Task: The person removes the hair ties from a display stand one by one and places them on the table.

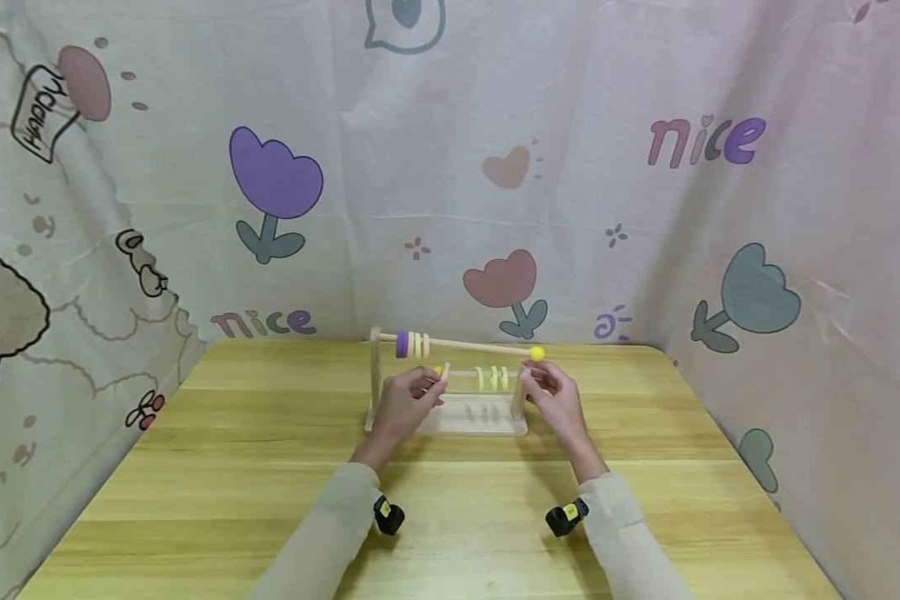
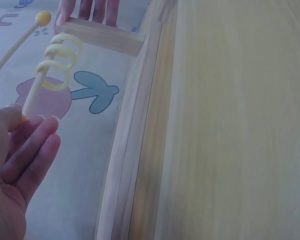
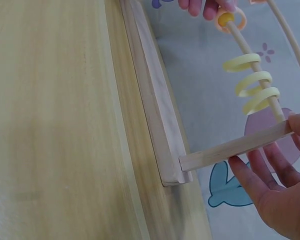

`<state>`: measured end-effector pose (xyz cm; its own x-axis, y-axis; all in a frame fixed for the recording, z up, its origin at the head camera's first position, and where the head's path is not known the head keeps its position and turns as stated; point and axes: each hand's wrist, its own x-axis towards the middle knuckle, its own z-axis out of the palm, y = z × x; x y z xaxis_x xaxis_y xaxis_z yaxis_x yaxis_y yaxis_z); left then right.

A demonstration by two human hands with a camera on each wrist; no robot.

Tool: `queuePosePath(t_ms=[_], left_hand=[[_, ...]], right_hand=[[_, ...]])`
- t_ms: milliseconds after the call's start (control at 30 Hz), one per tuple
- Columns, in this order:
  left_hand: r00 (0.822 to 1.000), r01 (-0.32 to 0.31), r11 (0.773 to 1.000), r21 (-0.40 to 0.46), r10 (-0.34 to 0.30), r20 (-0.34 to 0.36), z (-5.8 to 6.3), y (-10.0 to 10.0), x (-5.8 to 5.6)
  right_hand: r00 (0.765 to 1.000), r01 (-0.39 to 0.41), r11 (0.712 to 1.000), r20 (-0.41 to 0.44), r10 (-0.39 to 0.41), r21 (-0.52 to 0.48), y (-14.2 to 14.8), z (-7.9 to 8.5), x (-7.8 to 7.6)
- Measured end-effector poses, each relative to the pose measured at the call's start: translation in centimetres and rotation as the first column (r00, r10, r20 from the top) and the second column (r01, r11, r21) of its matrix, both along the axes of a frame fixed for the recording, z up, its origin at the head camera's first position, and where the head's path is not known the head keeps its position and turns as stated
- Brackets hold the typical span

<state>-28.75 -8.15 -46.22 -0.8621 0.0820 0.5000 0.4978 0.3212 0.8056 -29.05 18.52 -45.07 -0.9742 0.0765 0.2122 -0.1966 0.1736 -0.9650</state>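
A wooden rack (image 1: 472, 425) stands on the table with two rods. My left hand (image 1: 408, 404) pinches a peach ring (image 3: 242, 20) at the yellow ball (image 3: 225, 19) that ends the lower rod (image 3: 242, 42). Several pale yellow rings (image 3: 257, 78) hang on this rod, apart from the ball. My right hand (image 1: 557, 396) grips the top of the short upright post (image 3: 235, 147), where the lower rod meets it. The upper rod (image 1: 480, 346) slants from the tall left post (image 1: 376, 367) and carries purple, peach and yellow rings (image 1: 412, 344) near that post.
The upper rod's yellow ball (image 1: 537, 354) sticks out just above my right hand. The rack's flat base lies on the wooden table (image 1: 465, 517). Behind the table hangs a printed cloth (image 1: 420, 167), with more cloth at both sides.
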Motion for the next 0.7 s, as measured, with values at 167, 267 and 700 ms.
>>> queuePosePath(t_ms=[167,267,700], left_hand=[[1.0,-0.025,1.0,-0.018,0.025,0.0,0.2,-0.3,-0.1],[0.999,-0.045,0.998,-0.032,0.045,-0.003,0.4,-0.5,-0.1],[0.991,-0.111,0.991,-0.071,0.105,-0.078,0.0,-1.7,0.0]], right_hand=[[1.0,0.0,1.0,-0.021,0.0,0.007,0.0,-0.1,-0.1],[1.0,0.001,1.0,-0.029,-0.001,0.011,0.1,-0.2,-0.2],[1.0,-0.005,1.0,-0.012,0.005,0.009,0.1,-0.1,-0.1]])
